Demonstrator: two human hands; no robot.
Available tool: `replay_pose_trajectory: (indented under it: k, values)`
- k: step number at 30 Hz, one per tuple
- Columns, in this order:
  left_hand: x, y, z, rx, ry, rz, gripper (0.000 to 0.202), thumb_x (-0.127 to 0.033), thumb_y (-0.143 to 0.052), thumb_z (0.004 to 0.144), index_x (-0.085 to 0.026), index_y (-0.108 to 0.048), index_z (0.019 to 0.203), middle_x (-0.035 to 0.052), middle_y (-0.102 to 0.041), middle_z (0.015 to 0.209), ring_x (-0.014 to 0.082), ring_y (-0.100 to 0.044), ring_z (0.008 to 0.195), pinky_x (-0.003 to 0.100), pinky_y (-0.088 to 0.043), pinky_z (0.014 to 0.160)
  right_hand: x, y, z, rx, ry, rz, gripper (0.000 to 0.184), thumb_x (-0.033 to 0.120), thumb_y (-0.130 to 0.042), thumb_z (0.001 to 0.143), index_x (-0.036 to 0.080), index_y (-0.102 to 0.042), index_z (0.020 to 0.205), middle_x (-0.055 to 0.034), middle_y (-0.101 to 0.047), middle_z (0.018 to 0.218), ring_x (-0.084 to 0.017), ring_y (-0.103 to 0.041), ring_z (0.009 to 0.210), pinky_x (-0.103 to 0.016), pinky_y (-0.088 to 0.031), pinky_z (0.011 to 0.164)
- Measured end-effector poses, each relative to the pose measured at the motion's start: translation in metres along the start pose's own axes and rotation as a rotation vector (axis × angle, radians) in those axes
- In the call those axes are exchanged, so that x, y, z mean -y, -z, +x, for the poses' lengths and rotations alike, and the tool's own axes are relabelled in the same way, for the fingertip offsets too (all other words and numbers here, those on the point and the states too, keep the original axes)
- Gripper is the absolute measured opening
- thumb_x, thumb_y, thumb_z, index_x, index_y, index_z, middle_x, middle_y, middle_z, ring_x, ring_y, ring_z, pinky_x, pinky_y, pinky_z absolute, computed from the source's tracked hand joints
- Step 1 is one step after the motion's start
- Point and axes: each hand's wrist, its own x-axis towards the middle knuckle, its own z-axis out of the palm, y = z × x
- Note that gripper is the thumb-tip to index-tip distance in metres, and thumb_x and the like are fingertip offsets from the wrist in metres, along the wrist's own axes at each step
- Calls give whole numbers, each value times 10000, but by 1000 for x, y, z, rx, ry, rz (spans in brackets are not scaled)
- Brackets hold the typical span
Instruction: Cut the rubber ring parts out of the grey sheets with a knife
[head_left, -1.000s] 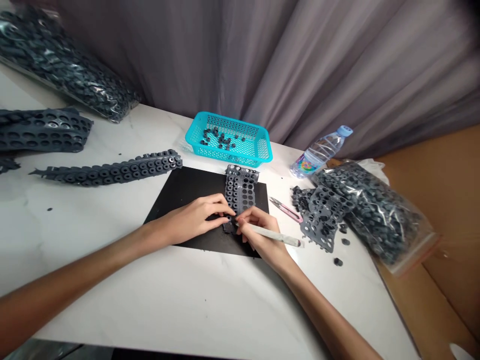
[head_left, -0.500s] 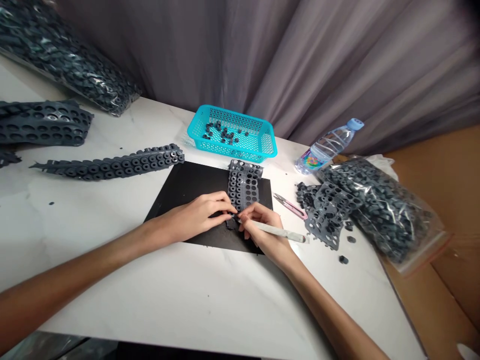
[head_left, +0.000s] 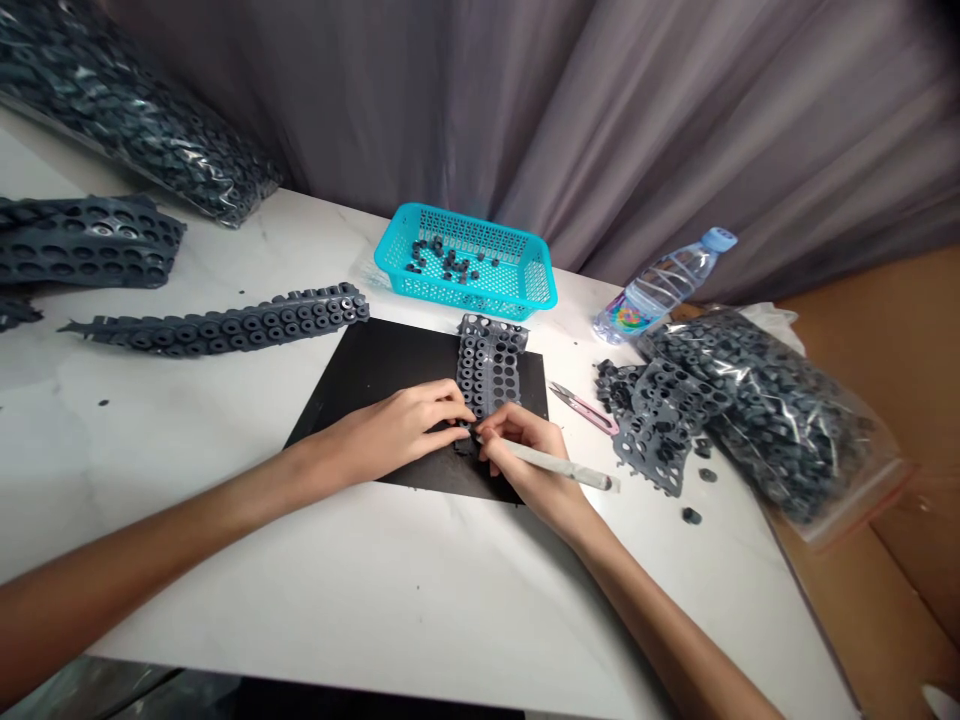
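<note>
A dark grey rubber sheet (head_left: 488,365) with rows of ring-shaped parts and round holes lies on a black mat (head_left: 360,375). My left hand (head_left: 420,425) pinches at the sheet's near end with thumb and forefinger; the exact spot between the fingertips is small and partly hidden. Close beside it, my right hand (head_left: 536,455) grips a pale, pen-like tool (head_left: 566,467) like a pencil. Its tip points at the sheet near my left fingertips and is hidden by my fingers.
Behind the mat stands a turquoise basket (head_left: 465,290) with several small dark parts. Pink-handled thread snips (head_left: 585,408), a punched rubber scrap (head_left: 660,425), a water bottle (head_left: 664,285) and a bag of parts (head_left: 780,420) lie right. A ringed rubber strip (head_left: 232,325) and another bag (head_left: 135,110) are left.
Both hands keep almost the same pose at the sheet's near end. The whole view has shifted very slightly; nothing is visibly picked up or let go.
</note>
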Motion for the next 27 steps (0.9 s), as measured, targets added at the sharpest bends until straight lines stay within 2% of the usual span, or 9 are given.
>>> replay_pose_trajectory:
  k: [3,5,7,9,13,15,17,20,27]
  values:
    - [-2,-3,-2,32,-116,202,269,-165,-466,1115,-166,-727,1182,90,-695,1220,241,-666,1195,388,-509,1094,0,0,-2,9,7,-34,47,195,-613,943,206,-655,925,24,-661,738,-130,-588,611,-242,-426,569]
    - [-3,-7,-3,48,-150,302,284,-126,-439,1105,-154,-721,1133,103,-700,1167,266,-666,1146,448,-500,1088,-1,0,-2,10,9,-45,50,197,-611,939,208,-651,911,31,-640,732,-126,-562,609,-241,-398,560]
    - [-5,-12,-2,28,-151,274,303,-99,-418,1094,-162,-714,1109,101,-704,1139,262,-671,1086,468,-491,1079,-1,-1,-2,2,11,-54,48,201,-617,929,207,-645,890,33,-623,735,-124,-540,619,-239,-384,562]
    - [-6,-14,1,-79,-72,71,277,-126,-441,1092,-179,-711,1067,87,-714,1102,238,-680,1030,430,-508,1035,-2,-2,-1,-3,10,-69,50,202,-623,916,206,-640,870,32,-616,741,-123,-526,625,-237,-382,567]
    - [6,2,10,-564,329,-661,176,-307,-623,1054,-181,-686,949,42,-706,924,181,-686,884,318,-546,872,-2,-2,-2,3,-11,-77,46,199,-618,908,209,-647,873,29,-621,749,-127,-545,631,-236,-394,568]
    - [18,12,10,-669,420,-946,144,-300,-715,1000,-166,-706,946,48,-724,987,166,-690,968,298,-532,961,-2,-2,-2,-5,-24,-54,44,195,-621,901,211,-652,873,29,-623,742,-131,-559,633,-236,-408,568]
    - [26,17,8,-620,484,-1112,137,-290,-753,975,-155,-736,982,68,-749,1067,164,-693,1053,295,-507,1044,-2,-1,-1,-8,-35,-21,46,192,-621,897,212,-655,872,26,-632,736,-133,-571,630,-235,-427,570]
    - [29,13,4,-501,521,-1205,172,-287,-760,977,-157,-757,1089,92,-772,1150,177,-707,1124,319,-493,1107,-1,0,0,2,-41,23,45,191,-621,899,207,-656,877,17,-656,742,-131,-596,622,-229,-452,567]
    - [6,10,-1,-311,500,-1212,278,-332,-707,1029,-173,-765,1250,117,-789,1249,227,-717,1238,381,-489,1190,0,3,2,-20,-101,142,38,241,-645,912,205,-652,920,12,-680,723,-111,-568,527,-179,-423,404]
